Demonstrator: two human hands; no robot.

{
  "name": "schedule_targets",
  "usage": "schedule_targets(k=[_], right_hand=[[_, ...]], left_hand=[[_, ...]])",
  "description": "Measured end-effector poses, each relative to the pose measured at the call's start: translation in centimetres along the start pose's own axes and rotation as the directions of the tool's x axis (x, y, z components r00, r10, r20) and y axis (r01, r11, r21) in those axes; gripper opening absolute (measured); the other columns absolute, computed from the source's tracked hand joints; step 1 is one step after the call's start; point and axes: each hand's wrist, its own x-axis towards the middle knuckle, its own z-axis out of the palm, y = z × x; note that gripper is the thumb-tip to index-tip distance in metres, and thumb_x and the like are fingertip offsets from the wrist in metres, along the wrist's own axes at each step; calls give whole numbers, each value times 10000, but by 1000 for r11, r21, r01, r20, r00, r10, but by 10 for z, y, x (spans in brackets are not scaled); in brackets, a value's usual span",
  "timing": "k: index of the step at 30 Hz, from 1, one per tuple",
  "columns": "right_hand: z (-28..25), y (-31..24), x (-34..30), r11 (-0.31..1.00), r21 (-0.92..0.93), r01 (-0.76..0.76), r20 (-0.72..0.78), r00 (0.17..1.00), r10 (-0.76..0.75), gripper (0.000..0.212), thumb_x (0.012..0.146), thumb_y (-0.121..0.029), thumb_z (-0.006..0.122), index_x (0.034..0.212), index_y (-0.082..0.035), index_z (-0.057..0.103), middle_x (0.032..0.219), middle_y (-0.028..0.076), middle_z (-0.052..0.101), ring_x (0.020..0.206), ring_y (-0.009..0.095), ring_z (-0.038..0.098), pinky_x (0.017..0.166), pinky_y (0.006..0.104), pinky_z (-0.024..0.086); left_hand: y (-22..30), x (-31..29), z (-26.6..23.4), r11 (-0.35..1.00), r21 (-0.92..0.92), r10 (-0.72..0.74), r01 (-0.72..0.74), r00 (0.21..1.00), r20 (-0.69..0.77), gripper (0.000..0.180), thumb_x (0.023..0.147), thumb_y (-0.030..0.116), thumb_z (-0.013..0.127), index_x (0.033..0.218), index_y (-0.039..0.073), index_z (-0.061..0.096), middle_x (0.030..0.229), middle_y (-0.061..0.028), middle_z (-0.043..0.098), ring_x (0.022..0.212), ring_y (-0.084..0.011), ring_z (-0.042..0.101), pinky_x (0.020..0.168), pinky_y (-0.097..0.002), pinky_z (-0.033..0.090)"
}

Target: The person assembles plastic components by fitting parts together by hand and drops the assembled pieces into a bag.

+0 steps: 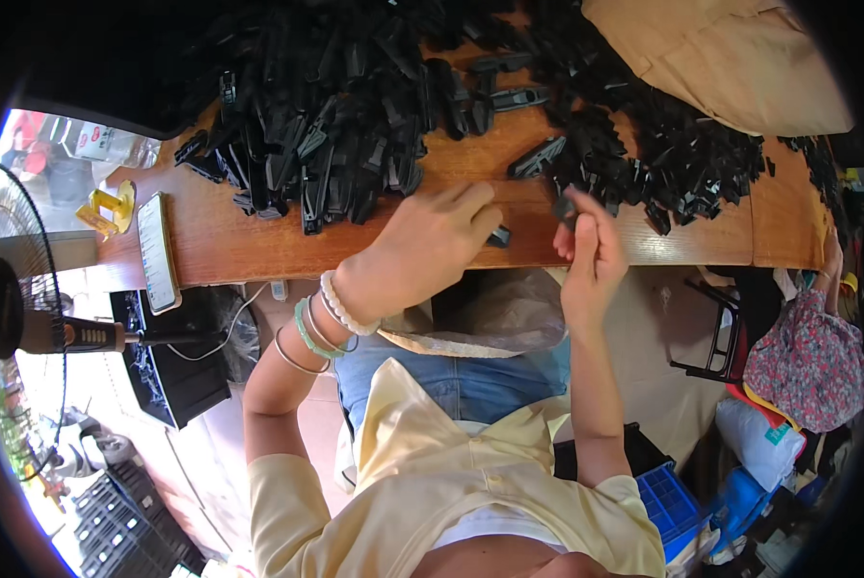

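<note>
My left hand (pixel 430 236), with bracelets on its wrist, is closed over the table's front edge. A small black plastic part (pixel 498 237) sticks out below its curled fingers. My right hand (pixel 594 246) pinches another small black plastic part (pixel 565 209) between thumb and fingers, slightly blurred. Behind my left hand lies a large heap of long black plastic parts (pixel 345 144). Smaller black parts (pixel 677 159) are piled beyond my right hand. Below both hands, an open sack (pixel 523 332) with a plastic lining rests at my lap against the table.
On the wooden table (pixel 220 246), a phone (pixel 158 252) and a yellow tape dispenser (pixel 114 207) sit at the left. Brown cloth or paper (pixel 731 67) covers the far right. A fan (pixel 27 318) stands left. Another person in a flowered garment (pixel 806 358) is at the right, near a blue crate (pixel 667 506).
</note>
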Motion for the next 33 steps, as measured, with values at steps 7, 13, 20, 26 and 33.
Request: schedule_targets(k=[7, 13, 20, 26, 33], right_hand=[[-3, 2, -7, 983, -184, 5, 260, 965, 43, 256, 854, -19, 668, 1110, -2, 670, 778, 61, 568, 663, 128, 519, 594, 247, 405], [-5, 5, -1, 884, -416, 215, 308, 947, -85, 264, 760, -37, 751, 1019, -19, 708, 777, 64, 557, 760, 223, 505, 707, 325, 390], [1, 0, 9, 831, -424, 360, 371, 906, -203, 260, 727, -27, 757, 983, -37, 715, 871, 49, 561, 837, 234, 481, 747, 353, 362], [9, 6, 13, 793, -402, 457, 426, 860, -280, 256, 727, -45, 752, 981, -54, 721, 899, 40, 565, 860, 236, 485, 754, 346, 358], [-8, 2, -3, 846, -366, 389, 507, 845, -169, 241, 728, -53, 752, 967, -66, 726, 903, 47, 572, 869, 238, 532, 746, 350, 377]], left_hand=[[-13, -11, 0, 986, -102, -134, 133, 991, 2, 259, 754, 105, 732, 967, -7, 638, 944, -92, 581, 802, -276, 629, 660, -351, 526], [-18, -15, 1, 958, -240, -155, 155, 988, 23, 223, 789, 86, 713, 973, -15, 640, 925, -109, 581, 770, -299, 619, 641, -368, 508], [-19, -14, 5, 950, -291, -135, 112, 989, -61, 204, 802, 64, 698, 973, -26, 634, 927, -125, 586, 745, -316, 607, 633, -379, 500], [-16, -15, 13, 922, -377, -112, 86, 993, -47, 226, 780, 57, 716, 966, -41, 634, 919, -131, 588, 751, -321, 608, 642, -386, 499], [-12, 3, 2, 923, -357, -106, 147, 986, 131, 346, 806, 239, 759, 1012, -21, 659, 869, -122, 605, 716, -334, 607, 619, -378, 495]])
